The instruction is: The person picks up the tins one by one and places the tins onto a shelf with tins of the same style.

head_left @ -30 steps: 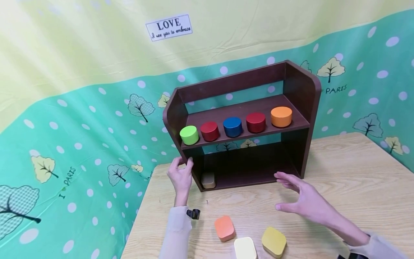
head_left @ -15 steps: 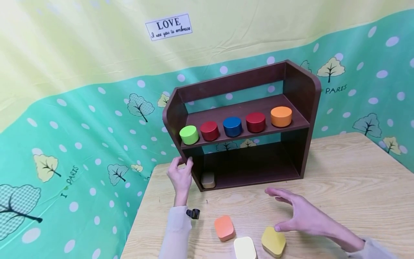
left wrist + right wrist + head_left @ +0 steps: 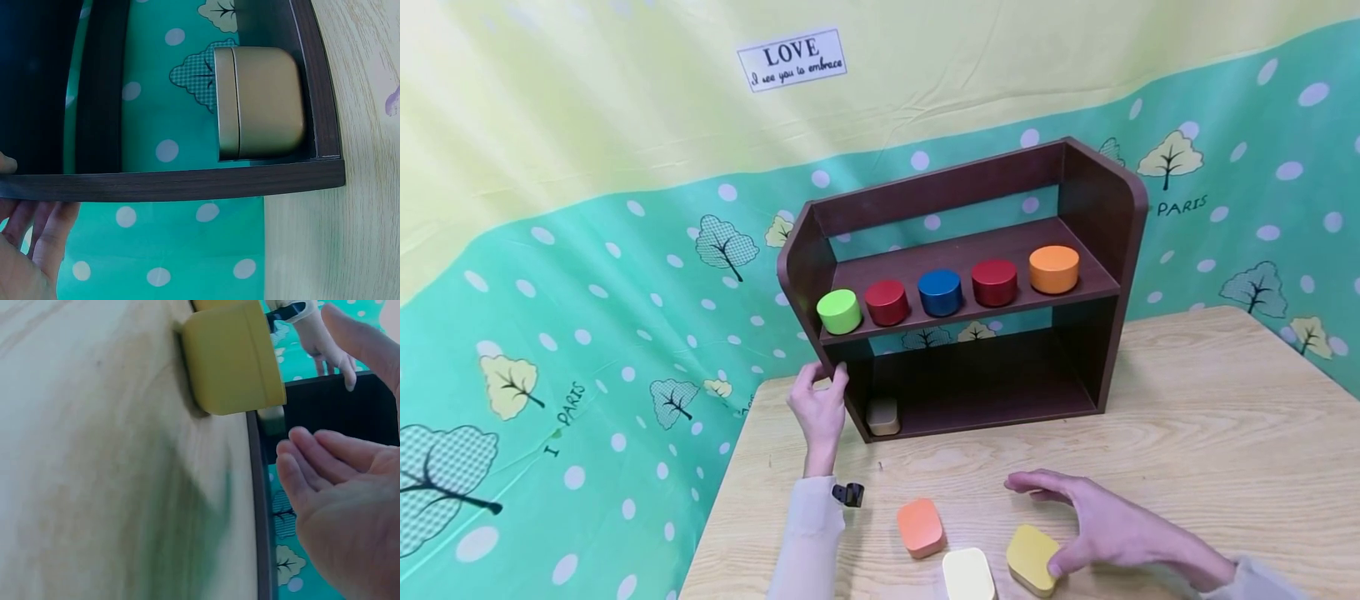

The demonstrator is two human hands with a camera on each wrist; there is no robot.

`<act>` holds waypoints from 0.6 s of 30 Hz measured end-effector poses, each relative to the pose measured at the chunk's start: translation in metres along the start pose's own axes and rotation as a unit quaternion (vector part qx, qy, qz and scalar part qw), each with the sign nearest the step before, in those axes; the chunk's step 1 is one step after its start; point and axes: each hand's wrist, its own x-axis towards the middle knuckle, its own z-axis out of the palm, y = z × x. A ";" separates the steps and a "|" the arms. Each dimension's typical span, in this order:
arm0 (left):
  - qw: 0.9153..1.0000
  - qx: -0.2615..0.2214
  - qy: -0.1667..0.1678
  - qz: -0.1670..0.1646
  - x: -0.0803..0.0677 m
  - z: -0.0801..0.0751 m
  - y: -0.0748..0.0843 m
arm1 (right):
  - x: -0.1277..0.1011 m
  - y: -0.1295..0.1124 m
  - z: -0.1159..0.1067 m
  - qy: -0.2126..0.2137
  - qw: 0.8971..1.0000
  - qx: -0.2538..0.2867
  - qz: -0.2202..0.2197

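Note:
In the head view, my left hand (image 3: pixel 820 412) grips the left side panel of a dark brown two-tier shelf (image 3: pixel 970 242); the left wrist view has the thumb inside and the fingers outside. A beige lidded tin (image 3: pixel 269 103) stands at the lower tier's left end. My right hand (image 3: pixel 1108 525), fingers spread, hovers at a yellow rounded-square tin (image 3: pixel 1028 557) on the table. From the head camera its thumb overlaps the tin's right edge, but the right wrist view shows a gap between hand and tin (image 3: pixel 231 359). An orange tin (image 3: pixel 921 527) and a cream tin (image 3: pixel 968 575) lie left of it.
Along the upper tier's front stand several round tins: green (image 3: pixel 839 312), red (image 3: pixel 887 302), blue (image 3: pixel 940 292), a second red and orange (image 3: pixel 1053 269). A patterned cloth (image 3: pixel 625 333) hangs behind the wooden table (image 3: pixel 1210 392).
My right hand has come down and toward me from in front of the shelf's lower right corner to the yellow tin. The left hand keeps its hold on the panel.

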 end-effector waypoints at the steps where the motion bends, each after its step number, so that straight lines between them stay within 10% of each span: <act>1: 1.000 -0.001 0.000 0.001 0.000 0.000 0.000 | -0.001 0.000 0.001 -0.004 1.000 0.000 -0.006; 18: 1.000 0.001 0.022 -0.005 -0.001 0.006 0.012 | -0.002 0.011 0.010 -0.063 0.997 0.048 -0.009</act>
